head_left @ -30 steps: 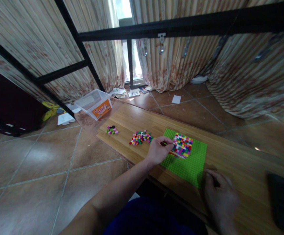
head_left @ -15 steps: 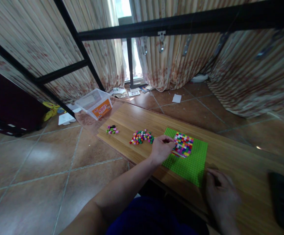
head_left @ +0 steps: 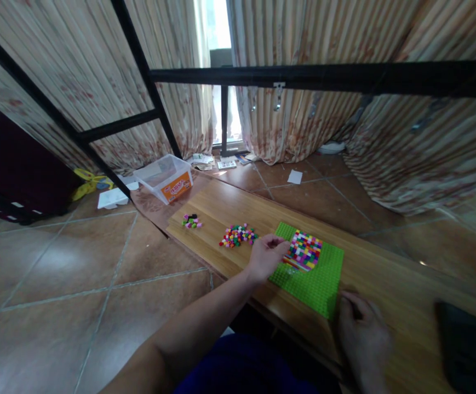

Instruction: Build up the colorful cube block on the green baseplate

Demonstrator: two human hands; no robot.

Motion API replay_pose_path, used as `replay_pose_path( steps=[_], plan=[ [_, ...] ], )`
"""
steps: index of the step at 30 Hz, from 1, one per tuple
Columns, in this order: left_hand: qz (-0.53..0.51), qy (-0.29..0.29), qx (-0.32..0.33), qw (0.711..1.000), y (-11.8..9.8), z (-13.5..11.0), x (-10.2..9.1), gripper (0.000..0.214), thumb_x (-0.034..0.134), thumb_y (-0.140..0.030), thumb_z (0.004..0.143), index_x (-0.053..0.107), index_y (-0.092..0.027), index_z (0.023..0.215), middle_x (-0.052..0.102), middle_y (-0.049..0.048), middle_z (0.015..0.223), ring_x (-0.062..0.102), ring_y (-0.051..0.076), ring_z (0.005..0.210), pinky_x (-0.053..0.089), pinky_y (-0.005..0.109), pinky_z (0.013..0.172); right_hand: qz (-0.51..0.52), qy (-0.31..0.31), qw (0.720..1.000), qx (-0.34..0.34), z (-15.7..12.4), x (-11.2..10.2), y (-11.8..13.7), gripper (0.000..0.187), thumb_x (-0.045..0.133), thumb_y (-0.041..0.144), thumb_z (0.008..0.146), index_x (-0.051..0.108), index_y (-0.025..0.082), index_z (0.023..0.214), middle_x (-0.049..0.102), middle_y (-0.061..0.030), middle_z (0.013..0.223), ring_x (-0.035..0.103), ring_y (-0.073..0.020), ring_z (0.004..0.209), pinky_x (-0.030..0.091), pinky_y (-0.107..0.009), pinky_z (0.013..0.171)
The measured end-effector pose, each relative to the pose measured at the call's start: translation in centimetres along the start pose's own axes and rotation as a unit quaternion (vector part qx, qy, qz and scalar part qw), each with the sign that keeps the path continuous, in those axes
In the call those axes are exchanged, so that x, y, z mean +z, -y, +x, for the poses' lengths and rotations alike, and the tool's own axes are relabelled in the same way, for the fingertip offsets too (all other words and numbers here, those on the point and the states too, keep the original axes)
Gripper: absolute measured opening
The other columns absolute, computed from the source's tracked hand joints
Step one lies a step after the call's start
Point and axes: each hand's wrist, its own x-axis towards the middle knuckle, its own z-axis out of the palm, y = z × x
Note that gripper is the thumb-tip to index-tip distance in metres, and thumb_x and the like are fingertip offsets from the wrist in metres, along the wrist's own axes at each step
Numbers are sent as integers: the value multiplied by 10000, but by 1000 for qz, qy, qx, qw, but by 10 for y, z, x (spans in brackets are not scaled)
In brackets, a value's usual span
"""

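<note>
A green studded baseplate (head_left: 315, 293) lies on the wooden table. Joined to its far half is a block of small multicoloured bricks (head_left: 305, 249) in tight rows. My left hand (head_left: 266, 257) is at the left edge of that block, thumb and fingers pinched together; anything between the fingertips is too small to make out. Beside the plate's near right edge my right hand (head_left: 365, 331) rests on the table with its fingers curled in. Its palm side is hidden. Left of my left hand is a loose pile of coloured bricks (head_left: 238, 235).
A smaller pile of pink, green and black bricks (head_left: 191, 220) lies near the table's left end. Behind it stands a clear plastic box (head_left: 155, 178) with an orange label. A dark flat object (head_left: 468, 345) is at the right. A black metal frame (head_left: 303, 76) crosses above the table.
The camera view has tilted slightly. My left hand stays pinched at the brick block's left edge, drawn back a little from it. My right hand remains curled beside the baseplate.
</note>
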Motion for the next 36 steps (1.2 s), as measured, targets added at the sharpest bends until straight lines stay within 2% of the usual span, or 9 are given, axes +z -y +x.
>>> replay_pose_path(
  steps=[4,8,11,14,17,22,28,32,36],
  plan=[
    [46,-26,65,997,-6,-4,-40,185,691,-331,763,638,-158,725,567,-42,597,490,81,540,393,202,539,20,-1,1000,7,0,0,-6,393,478,461,885,730,163,939,715,-125,1005,652,-259,869,485,-372,769],
    [143,-114,107,977,-10,-14,-104,191,661,-353,807,678,-165,834,656,-5,732,578,119,660,459,230,641,34,-21,999,15,-1,-4,-7,407,481,478,895,721,158,968,713,-135,995,658,-276,871,498,-394,771],
    [295,-209,106,926,-7,-19,-149,198,622,-346,858,690,-174,929,666,18,785,593,152,681,497,273,664,35,-28,998,-41,-5,-7,14,392,486,476,909,714,163,972,716,-133,986,666,-262,863,509,-383,776],
    [400,-199,147,883,-1,-13,-173,193,583,-294,898,670,-188,1034,680,72,1034,648,195,882,543,351,847,86,9,985,-150,-11,3,57,310,491,404,939,702,183,995,718,-119,1021,672,-231,914,519,-362,831],
    [467,-144,197,850,6,0,-173,253,552,-274,931,633,-184,1153,627,114,1232,594,249,1166,482,430,1043,152,71,958,-232,-12,28,108,239,478,308,960,682,208,1034,708,-93,1058,662,-203,983,518,-359,909],
    [529,-44,225,817,17,16,-159,367,470,-313,990,541,-176,1323,540,134,1405,486,260,1337,406,441,1139,95,90,963,-236,14,82,168,329,379,186,928,652,185,1110,672,-121,1025,614,-247,990,497,-430,924],
    [550,34,224,804,16,14,-157,617,521,-520,951,432,-167,1449,419,168,1541,374,297,1441,287,484,1205,38,112,971,-209,40,124,180,411,399,45,786,632,128,1114,630,-160,975,563,-287,977,429,-440,922],
    [551,78,214,802,14,13,-158,917,648,-666,802,348,-171,1513,347,195,1586,296,344,1483,181,551,1228,56,145,963,-220,34,132,180,361,452,88,775,650,130,1074,636,-150,979,552,-280,963,438,-420,911],
    [546,93,208,806,15,13,-157,1040,722,-658,725,308,-159,1538,341,213,1585,279,358,1490,165,551,1231,92,168,957,-218,28,136,186,364,433,86,795,670,163,1060,665,-126,1019,563,-258,973,451,-416,924]
  ],
)
